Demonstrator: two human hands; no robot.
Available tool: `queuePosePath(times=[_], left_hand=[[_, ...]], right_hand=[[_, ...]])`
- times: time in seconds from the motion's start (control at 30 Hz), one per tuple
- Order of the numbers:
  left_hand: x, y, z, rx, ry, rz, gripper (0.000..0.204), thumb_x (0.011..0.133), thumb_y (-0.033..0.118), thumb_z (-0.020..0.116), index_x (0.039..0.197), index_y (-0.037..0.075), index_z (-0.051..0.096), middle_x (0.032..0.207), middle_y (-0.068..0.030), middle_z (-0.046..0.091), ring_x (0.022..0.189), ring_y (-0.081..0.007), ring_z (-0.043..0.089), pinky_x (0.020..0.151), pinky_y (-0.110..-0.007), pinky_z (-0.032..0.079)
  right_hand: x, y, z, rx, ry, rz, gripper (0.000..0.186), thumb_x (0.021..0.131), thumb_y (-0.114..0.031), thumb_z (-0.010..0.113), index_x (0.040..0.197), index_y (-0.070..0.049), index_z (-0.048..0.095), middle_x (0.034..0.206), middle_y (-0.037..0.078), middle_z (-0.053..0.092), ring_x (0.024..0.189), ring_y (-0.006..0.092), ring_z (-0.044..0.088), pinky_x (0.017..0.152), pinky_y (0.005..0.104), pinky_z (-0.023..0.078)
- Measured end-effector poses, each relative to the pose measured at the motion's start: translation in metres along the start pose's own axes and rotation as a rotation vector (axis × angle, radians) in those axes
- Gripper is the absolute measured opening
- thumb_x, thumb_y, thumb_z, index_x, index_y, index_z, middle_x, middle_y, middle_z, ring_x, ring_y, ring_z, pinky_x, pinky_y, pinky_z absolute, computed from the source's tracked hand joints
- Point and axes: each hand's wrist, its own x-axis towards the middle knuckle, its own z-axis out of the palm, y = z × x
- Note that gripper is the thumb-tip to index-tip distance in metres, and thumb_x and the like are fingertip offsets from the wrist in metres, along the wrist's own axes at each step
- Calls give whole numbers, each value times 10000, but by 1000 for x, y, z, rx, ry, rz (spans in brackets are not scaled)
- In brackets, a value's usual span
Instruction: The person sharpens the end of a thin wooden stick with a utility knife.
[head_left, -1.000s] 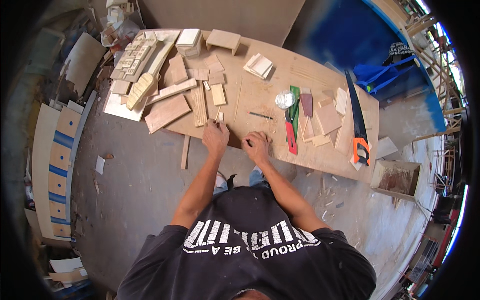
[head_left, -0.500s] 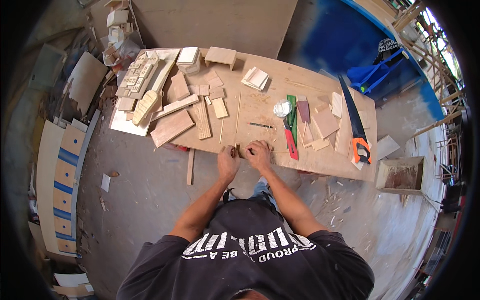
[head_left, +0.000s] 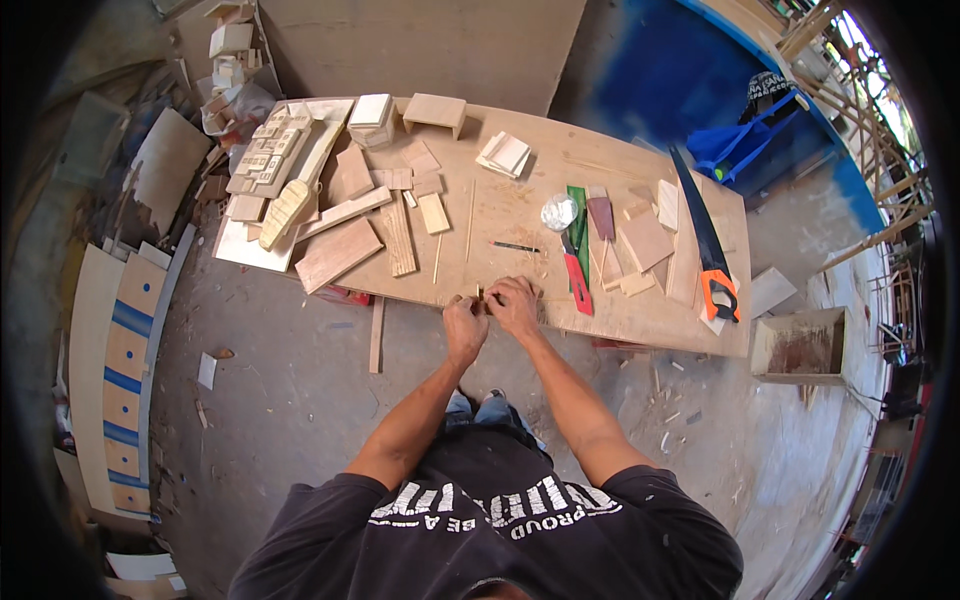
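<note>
The left hand (head_left: 465, 326) has come in from the left until it sits just beside the right hand (head_left: 514, 304), at the near edge of the bench (head_left: 512, 215); a stretch of board runs from them to the pencil (head_left: 515, 246); the left's fingers are pinched closed on a small piece (head_left: 479, 293); the right's curl near it, grip unclear; a box (head_left: 763, 345) by the bench's right end shows brown-stained insides.
</note>
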Motion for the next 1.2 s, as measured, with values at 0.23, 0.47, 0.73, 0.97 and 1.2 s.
queuePosePath(times=[0.23, 0.47, 0.73, 0.97, 1.2], left_hand=[[1, 4, -8, 1, 3, 8, 110, 793, 11, 658, 854, -57, 718, 815, -248, 645, 739, -423, 643, 685, -467, 506], [20, -17, -28, 40, 48, -57, 115, 800, 72, 701, 881, -4, 730, 800, -219, 658, 721, -382, 655, 688, -439, 516], [36, -9, -35, 458, 97, 4, 608, 808, 325, 777, 1342, 123, 569, 1522, -174, 393, 1378, -469, 320, 1040, -606, 341], [27, -12, -22, 396, -153, -294, 1085, 728, 522, 822, 1585, 225, 226, 1673, -136, 3, 1497, -494, -6, 1089, -730, 202], [32, -7, -20, 375, -209, -359, 1153, 688, 584, 823, 1597, 291, 178, 1675, -108, -84, 1504, -469, -89, 1108, -723, 203]], right_hand=[[0, -5, -1, 15, 39, -8, 92, 767, -223, 734, 820, -149, 747, 951, -29, 705, 986, 214, 583, 920, 408, 364], [1, -2, 2, 13, 35, -17, 58, 769, -208, 730, 801, -160, 734, 959, -38, 699, 1008, 204, 574, 928, 412, 357], [0, -1, -1, 6, 5, 7, 73, 765, -201, 725, 814, -149, 741, 966, -33, 701, 1008, 208, 573, 919, 412, 362], [-1, -2, 0, 21, -6, 10, 85, 759, -206, 722, 821, -152, 746, 972, -33, 701, 1013, 208, 575, 919, 413, 361], [1, 0, -2, 29, -8, 0, 96, 771, -224, 723, 823, -147, 748, 975, -22, 701, 1009, 217, 577, 913, 420, 361]])
